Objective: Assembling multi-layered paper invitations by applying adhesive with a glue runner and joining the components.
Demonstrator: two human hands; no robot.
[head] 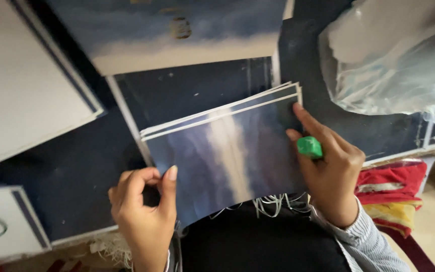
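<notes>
The stack of glossy prints (227, 151) sits over our lap, held between our two hands just above a dark tabletop (71, 171). We count at least three sheets, their white edges fanned slightly at the upper left. The top print shows blue-grey cloud with a pale streak down its middle. The stack's long axis runs from lower left to upper right, so the far right corner points up and away from us and the near left corner lies by our left thumb.

Working down from the largest things: the dark tabletop fills most of the view, with white border lines crossing it. A big white panel with a dark stripe (21, 85) lies at the far left, and a large print of sky and cloud (177, 35) lies at the top, tilted. A crumpled clear plastic bag (388, 60) takes up the upper right. Lower right we see a folded red and yellow cloth (393, 196).

Our left hand (144, 211) is closed on the stack's lower left corner, thumb pressed on top and the other fingers curled beside it. Our right hand (328, 171) rests against the right edge, forefinger stretched along it toward the upper corner. The same hand grips a small green block (309, 147) between thumb and fingers, touching the prints' right edge. A striped sleeve covers the right wrist.
</notes>
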